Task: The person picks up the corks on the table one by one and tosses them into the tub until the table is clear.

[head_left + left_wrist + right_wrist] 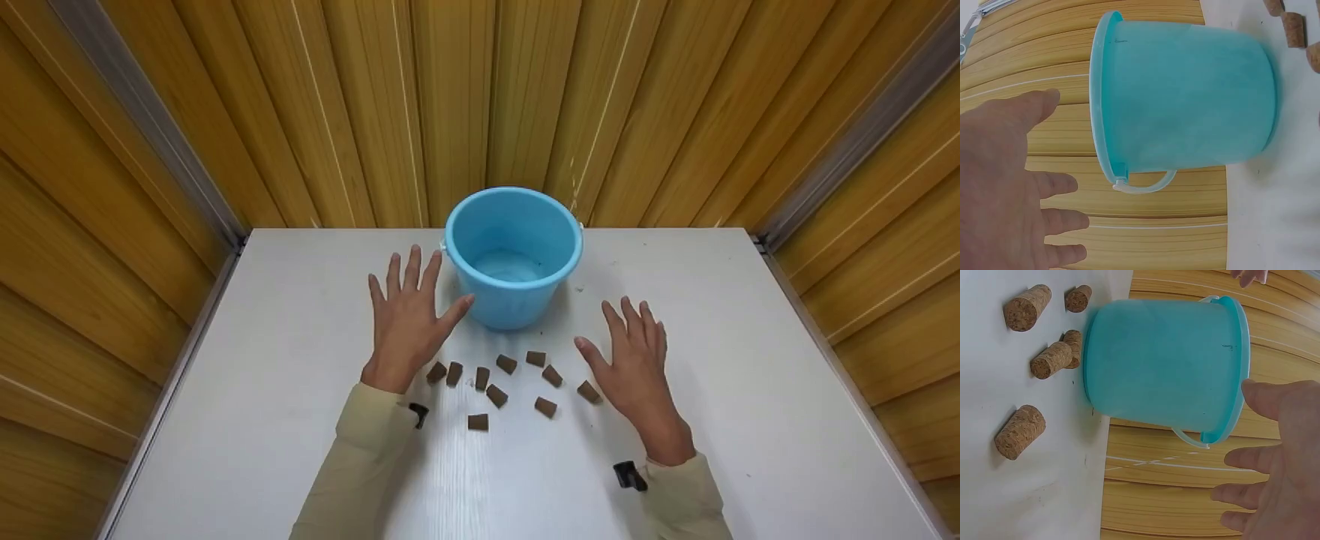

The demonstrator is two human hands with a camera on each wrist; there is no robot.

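A light blue bucket (504, 300) stands upright near the back of the white table. My left hand (409, 322) is held up at the bucket's left side, fingers spread and straight, holding nothing. Opposite it, to the right and nearer the front, my right hand (634, 367) hovers with fingers extended and nothing in its grasp. Several tapered brown corks lie scattered in front of the bucket, one cork (589, 391) close to the right thumb. The right wrist view shows the grain of a cork (1021, 432) lying on its side.
The white table (225, 420) ends at a yellow wood-patterned wall (450, 112) behind the bucket. Similar panels with grey metal edging flank both sides. A white handle (1148, 185) hangs from the bucket's rim. Small dark clips sit at both sleeve cuffs.
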